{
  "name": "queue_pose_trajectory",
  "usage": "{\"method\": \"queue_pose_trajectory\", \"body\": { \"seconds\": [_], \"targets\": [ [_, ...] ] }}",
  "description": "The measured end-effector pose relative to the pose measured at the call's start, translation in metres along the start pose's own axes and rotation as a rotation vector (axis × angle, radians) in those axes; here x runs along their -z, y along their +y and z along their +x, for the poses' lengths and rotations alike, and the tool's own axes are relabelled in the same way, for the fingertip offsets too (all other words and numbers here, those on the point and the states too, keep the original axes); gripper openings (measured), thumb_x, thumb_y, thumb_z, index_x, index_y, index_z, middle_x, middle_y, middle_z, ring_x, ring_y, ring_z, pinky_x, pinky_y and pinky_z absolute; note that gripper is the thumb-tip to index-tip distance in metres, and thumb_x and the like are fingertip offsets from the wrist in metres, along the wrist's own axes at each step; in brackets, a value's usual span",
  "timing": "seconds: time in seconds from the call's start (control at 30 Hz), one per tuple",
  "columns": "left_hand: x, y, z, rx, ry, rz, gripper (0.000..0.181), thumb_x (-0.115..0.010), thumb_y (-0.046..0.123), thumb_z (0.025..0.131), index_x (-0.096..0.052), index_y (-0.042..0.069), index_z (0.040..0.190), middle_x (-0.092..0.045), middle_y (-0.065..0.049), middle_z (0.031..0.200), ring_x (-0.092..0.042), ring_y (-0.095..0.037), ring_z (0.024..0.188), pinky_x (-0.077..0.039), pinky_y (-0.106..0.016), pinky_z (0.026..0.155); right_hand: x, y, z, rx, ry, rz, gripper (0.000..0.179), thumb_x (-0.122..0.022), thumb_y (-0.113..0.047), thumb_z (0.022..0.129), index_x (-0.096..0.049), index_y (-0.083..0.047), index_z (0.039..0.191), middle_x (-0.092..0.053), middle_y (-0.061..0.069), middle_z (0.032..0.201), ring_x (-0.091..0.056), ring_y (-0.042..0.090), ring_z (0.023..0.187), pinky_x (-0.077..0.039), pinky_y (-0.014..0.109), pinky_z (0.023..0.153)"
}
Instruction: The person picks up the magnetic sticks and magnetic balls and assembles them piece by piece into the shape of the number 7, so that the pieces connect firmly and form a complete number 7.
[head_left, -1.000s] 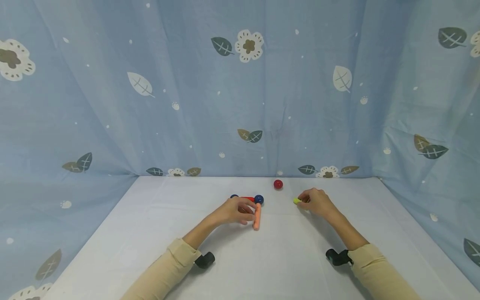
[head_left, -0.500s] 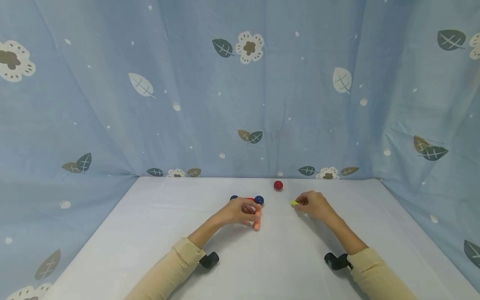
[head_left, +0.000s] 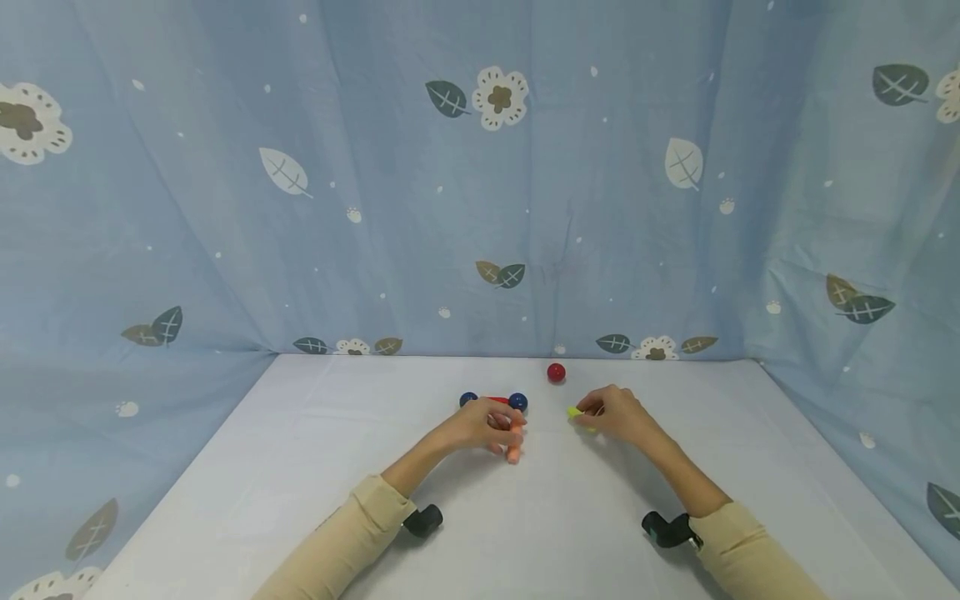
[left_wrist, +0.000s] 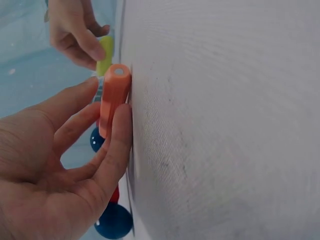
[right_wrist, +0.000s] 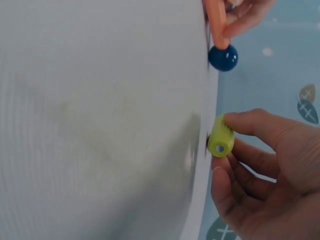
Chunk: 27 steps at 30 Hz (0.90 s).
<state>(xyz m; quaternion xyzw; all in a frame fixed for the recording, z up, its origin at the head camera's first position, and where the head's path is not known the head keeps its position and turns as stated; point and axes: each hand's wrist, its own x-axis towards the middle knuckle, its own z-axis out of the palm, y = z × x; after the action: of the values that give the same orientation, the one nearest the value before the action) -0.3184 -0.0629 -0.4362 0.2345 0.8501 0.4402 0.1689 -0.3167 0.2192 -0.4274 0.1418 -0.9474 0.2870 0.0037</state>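
1. The left hand (head_left: 476,423) holds the orange stick (left_wrist: 115,92) between its fingers; a blue ball (head_left: 517,402) sits at the stick's far end.
2. The right hand (head_left: 618,413) pinches the green stick (right_wrist: 221,138), right of the orange stick.
3. The red ball (head_left: 556,372) lies beyond the orange stick, rightward.

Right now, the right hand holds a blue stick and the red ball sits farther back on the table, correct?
Not quite: the stick in the right hand is yellow-green, as the right wrist view shows. The red ball does sit farther back.
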Motion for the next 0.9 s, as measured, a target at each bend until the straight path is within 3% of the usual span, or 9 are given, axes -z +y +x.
{"method": "queue_pose_trajectory", "body": {
  "seconds": [0.23, 0.7, 0.9],
  "targets": [
    [-0.002, 0.0, 0.001, -0.005, 0.022, 0.019, 0.031, -0.078, 0.025, 0.084, -0.073, 0.014, 0.113, -0.065, 0.001, 0.095, -0.059, -0.012, 0.078, -0.053, -0.025, 0.065, -0.004, -0.01, -0.002, 0.001, -0.041, 0.057, 0.021, -0.076, -0.018, 0.085, -0.075, -0.003, 0.099, -0.072, 0.002, 0.083, -0.057, 0.012, 0.072, -0.048, 0.022, 0.062],
    [-0.005, -0.002, 0.004, -0.013, 0.056, -0.014, 0.027, -0.079, 0.022, 0.083, -0.073, 0.012, 0.107, -0.071, -0.002, 0.086, -0.061, -0.009, 0.07, -0.058, -0.027, 0.062, -0.018, -0.022, -0.006, -0.063, -0.074, 0.101, 0.02, -0.078, -0.018, 0.082, -0.076, -0.007, 0.099, -0.071, 0.0, 0.084, -0.055, 0.013, 0.071, -0.048, 0.023, 0.06],
    [-0.005, 0.0, 0.003, 0.005, 0.054, -0.043, 0.024, -0.078, 0.021, 0.084, -0.073, 0.011, 0.105, -0.072, -0.005, 0.088, -0.063, -0.013, 0.072, -0.059, -0.03, 0.063, -0.02, -0.026, -0.009, -0.048, -0.11, 0.122, 0.021, -0.077, -0.019, 0.083, -0.076, -0.007, 0.1, -0.071, 0.0, 0.084, -0.055, 0.013, 0.071, -0.048, 0.022, 0.061]
  ]
}}
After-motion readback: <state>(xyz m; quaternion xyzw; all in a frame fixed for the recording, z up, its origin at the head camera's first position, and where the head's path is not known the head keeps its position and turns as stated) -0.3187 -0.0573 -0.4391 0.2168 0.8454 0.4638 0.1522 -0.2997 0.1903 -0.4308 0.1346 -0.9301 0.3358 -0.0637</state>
